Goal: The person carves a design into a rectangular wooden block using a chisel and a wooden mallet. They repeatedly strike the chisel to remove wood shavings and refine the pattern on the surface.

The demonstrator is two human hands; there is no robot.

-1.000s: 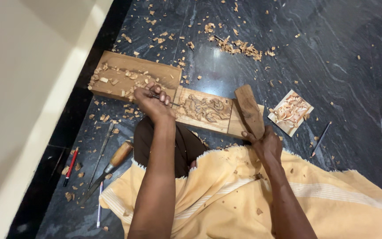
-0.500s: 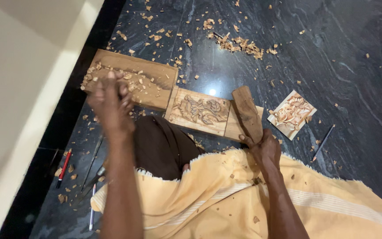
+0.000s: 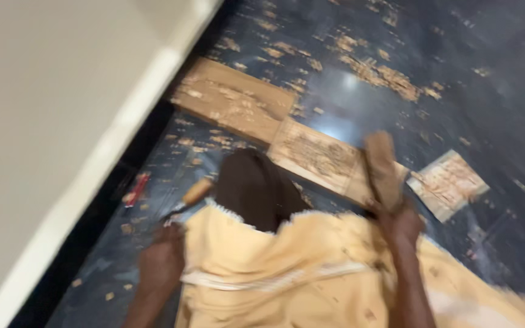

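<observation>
A dark marble floor strewn with wood chips carries a long carved wooden plank. Below the plank lies yellow cloth over the person's lap. At the plank's right end, the right hand is closed round a wooden mallet. Below-left of the plank, the left hand rests by a wooden-handled chisel; its grip is too blurred to judge.

Right hand grips worn wooden mallet beside carved rectangular wood panel; left hand rests near wooden-handled chisel; image blurred.
</observation>
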